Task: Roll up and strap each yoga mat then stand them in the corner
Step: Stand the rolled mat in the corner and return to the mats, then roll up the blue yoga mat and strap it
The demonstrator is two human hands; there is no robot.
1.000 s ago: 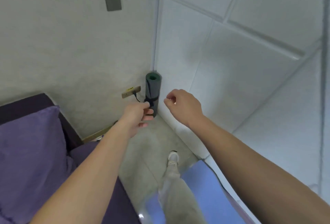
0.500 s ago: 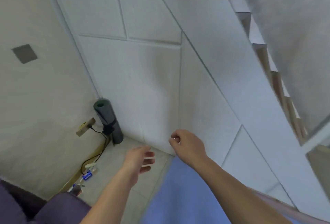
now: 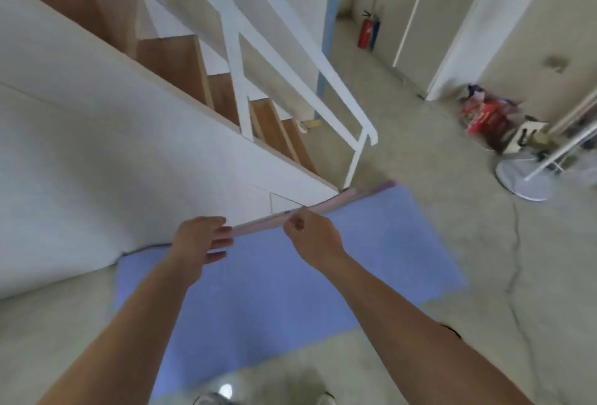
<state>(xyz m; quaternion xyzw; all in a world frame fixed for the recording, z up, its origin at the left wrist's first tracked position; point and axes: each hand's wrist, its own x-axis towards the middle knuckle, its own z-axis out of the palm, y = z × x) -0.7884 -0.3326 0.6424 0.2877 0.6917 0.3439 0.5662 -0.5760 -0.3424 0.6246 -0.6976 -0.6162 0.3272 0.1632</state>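
Stair panel (image 3: 97, 178): white, filling 9 to 10 o'clock, with wooden steps (image 3: 174, 62) above at 11 o'clock.
Left hand (image 3: 202, 241): raised over the mat's 11 o'clock corner, fingers straight and slightly spread, gripping nothing.
Blue yoga mat (image 3: 274, 291): unrolled flat on the concrete floor (image 3: 420, 146), centre to 6 o'clock, beside the panel's foot.
Pink strip (image 3: 326, 206): along the mat's 12 o'clock edge, against the panel; too blurred to tell whether a second mat.
Right hand (image 3: 311, 238): over that strip, fingers curled inward; cannot tell whether pinching anything.
Railing (image 3: 323, 81): white, slanting down from 12 o'clock.
Red bag (image 3: 484, 117): by the wall at 2 o'clock.
Fan base (image 3: 523, 178): round, white, at 3 o'clock.
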